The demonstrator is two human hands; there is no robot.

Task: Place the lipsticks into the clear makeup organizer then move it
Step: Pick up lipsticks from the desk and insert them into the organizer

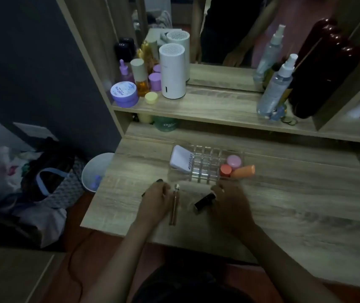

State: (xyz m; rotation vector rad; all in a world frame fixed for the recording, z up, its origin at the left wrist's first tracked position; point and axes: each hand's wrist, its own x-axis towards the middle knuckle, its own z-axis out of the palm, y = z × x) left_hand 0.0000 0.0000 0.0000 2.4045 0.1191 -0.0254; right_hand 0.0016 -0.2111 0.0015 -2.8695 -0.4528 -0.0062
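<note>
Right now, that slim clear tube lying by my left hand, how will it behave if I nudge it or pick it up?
The tube looks round and lies flat on the desk, so a sideways nudge would probably roll it. It is thin and looks smooth, so it may slip in a loose pinch. It seems rigid and likely light. The left hand is beside it.

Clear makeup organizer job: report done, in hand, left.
Done: nothing yet; the clear makeup organizer's grid slots look empty. In hand: the right hand touches the black lipstick tube; the left hand rests beside the slim rose-gold lipstick tube, seemingly covering another dark one. Left: slotting them, then moving the organizer.
</note>
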